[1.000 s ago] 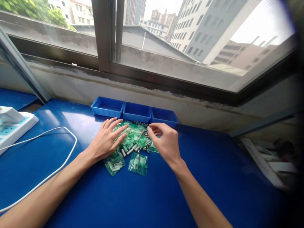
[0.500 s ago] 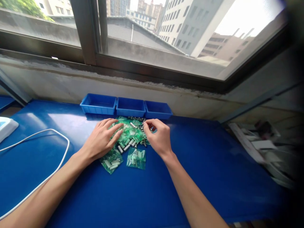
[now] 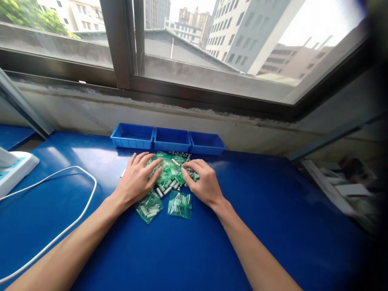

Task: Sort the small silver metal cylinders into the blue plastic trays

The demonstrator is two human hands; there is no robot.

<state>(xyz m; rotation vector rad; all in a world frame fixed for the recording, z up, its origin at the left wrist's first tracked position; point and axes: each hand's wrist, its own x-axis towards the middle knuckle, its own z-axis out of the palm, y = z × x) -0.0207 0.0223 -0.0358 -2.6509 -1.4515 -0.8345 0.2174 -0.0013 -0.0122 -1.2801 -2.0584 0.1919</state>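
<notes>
My left hand [image 3: 138,178] rests palm down, fingers spread, over the left side of a pile of green plastic bags [image 3: 166,171]. My right hand [image 3: 203,180] is at the pile's right side, thumb and forefinger tips close together in a pinch; whatever lies between them is too small to make out. A short silvery cylinder [image 3: 175,162] lies on the pile near these fingertips. More metal cylinders [image 3: 166,190] lie loose along the near edge. Two green bags with light cylinders inside, a left bag [image 3: 149,207] and a right bag [image 3: 180,204], lie in front.
Behind the pile stand three blue trays in a row: left [image 3: 133,142], middle [image 3: 172,146] and right [image 3: 207,149]. Small dark parts [image 3: 182,154] lie before them. A white cable [image 3: 91,194] and a white power strip [image 3: 22,165] are at the left on the blue table [image 3: 194,258].
My right hand has shifted left, toward the middle of the pile. A silvery cylinder now shows on top of the bags. My left hand stays spread on the pile. The camera view has swayed.
</notes>
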